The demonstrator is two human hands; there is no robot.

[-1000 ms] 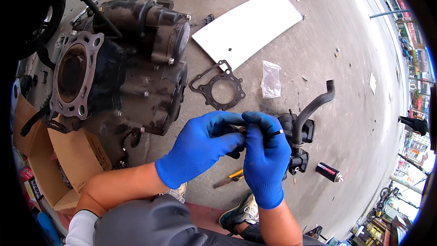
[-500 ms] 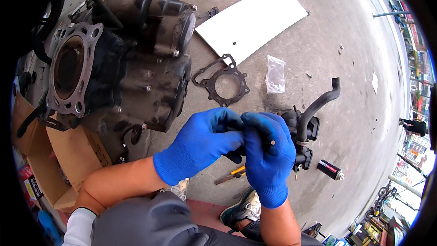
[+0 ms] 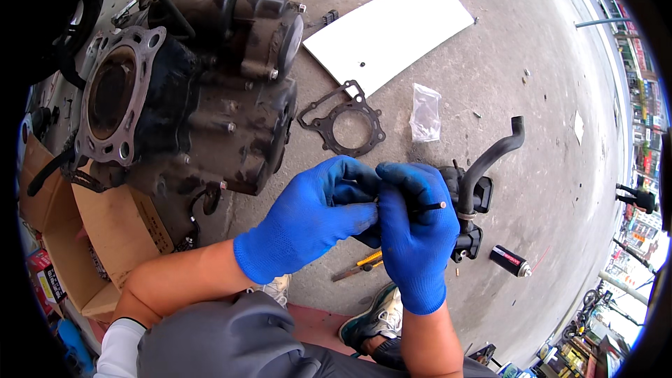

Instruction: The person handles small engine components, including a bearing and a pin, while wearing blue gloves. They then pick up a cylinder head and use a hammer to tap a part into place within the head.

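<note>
Two blue-gloved hands work close together above a concrete floor [image 3: 546, 189]. The right hand [image 3: 418, 238] is closed, its curled fingers round one thin dark rod [image 3: 428, 206], which lies across the hand with its paler tip pointing right. The left hand [image 3: 311, 220] is bent inward, thumb and fingers drawn to a narrow gap against the right hand; whether it grips anything cannot be told, since the fingers hide the meeting place.

Around them, by count: one large dark engine [image 3: 210, 108] at upper left; one flat gasket [image 3: 324, 128] with a single big round opening; one white panel [image 3: 392, 35] bearing one dark spot; one clear plastic bag [image 3: 425, 113]; one black part [image 3: 483, 196] with one bent hose [image 3: 467, 185]; one spray can [image 3: 509, 261]; one open cardboard box [image 3: 112, 227]; and two shoes, left [image 3: 275, 288] and right [image 3: 385, 315].

Edges and room: the gasket's upper end overlaps the panel's lower edge. The engine's right edge stands apart from the gasket. In view, the right hand borders the black part closely, leaving little margin on that side; a strip of floor separates the hands from the gasket, and wider concrete stretches right of the hose.
</note>
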